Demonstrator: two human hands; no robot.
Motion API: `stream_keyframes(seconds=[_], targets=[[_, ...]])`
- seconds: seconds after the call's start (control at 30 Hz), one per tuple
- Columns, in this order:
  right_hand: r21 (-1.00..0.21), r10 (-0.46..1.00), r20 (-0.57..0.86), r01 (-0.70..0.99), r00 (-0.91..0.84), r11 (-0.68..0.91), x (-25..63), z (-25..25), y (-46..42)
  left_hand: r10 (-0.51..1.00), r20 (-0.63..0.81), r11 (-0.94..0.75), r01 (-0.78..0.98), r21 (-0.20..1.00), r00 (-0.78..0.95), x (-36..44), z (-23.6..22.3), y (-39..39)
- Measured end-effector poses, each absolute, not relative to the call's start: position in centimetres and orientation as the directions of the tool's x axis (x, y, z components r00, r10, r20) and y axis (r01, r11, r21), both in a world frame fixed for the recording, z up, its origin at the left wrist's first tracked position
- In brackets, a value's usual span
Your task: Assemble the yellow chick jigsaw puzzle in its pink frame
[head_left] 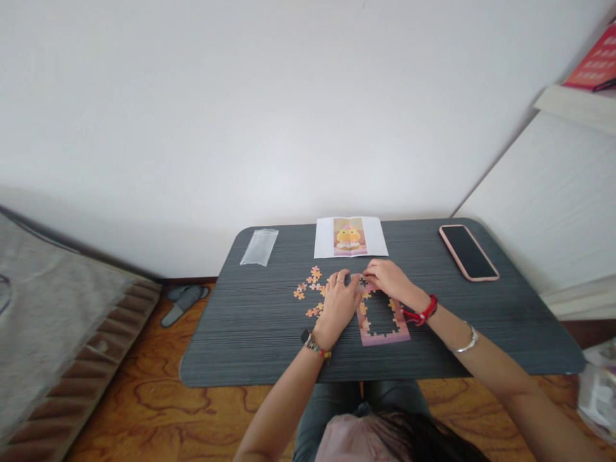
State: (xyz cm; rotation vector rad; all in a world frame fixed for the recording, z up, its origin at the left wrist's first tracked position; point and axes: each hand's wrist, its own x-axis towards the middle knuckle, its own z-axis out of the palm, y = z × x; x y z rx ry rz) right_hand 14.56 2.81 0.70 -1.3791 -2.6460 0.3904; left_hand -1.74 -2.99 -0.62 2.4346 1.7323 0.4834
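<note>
A jigsaw puzzle (385,339) lies just right of the lower centre of the frame, on a dark table (250,340); its joined border surrounds an open middle where the tabletop shows. The person's left hand (341,298) bends over its upper left corner, fingers slightly spread; whether they hold a piece cannot be told. The right hand (391,280) is at its top edge, thumb and fingertips drawn narrowly together, but what is between them is hidden. Loose pieces (315,274) lie just left of the left hand, some partly behind it. Above the hands is a creased sheet (375,240) with a yellow figure printed on it. A clear plastic sleeve (260,247) lies flat at the table's upper left. At the frame's lower right edge, a see-through bag (599,391) contains whitish things, too unclear to name.
</note>
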Motion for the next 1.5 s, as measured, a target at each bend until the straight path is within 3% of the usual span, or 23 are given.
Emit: stream_keyframes(seconds=[0.4, 0.93, 1.07, 1.5], targets=[[-0.3, 0.808, 0.019, 0.768, -0.589, 0.566, 15.0, 0.3, 3.0, 0.963, 0.133, -0.265, 0.922, 0.282, 0.236, -1.6, -0.1, -3.1], [-0.287, 0.856, -0.059, 0.83, -0.513, 0.478, 14.5, 0.6, 3.8, 0.952, 0.141, -0.303, 0.907, 0.293, 0.273, -1.6, -0.2, -2.9], [-0.318, 0.85, -0.019, 0.809, -0.526, 0.494, 14.8, 0.4, 3.2, 0.952, 0.134, -0.302, 0.912, 0.279, 0.275, -1.6, -0.2, -2.9], [-0.155, 0.776, 0.059, 0.762, -0.628, 0.629, 16.0, -0.7, 0.9, 0.946, 0.157, -0.317, 0.91, 0.266, 0.283, -1.6, -0.6, -2.9]])
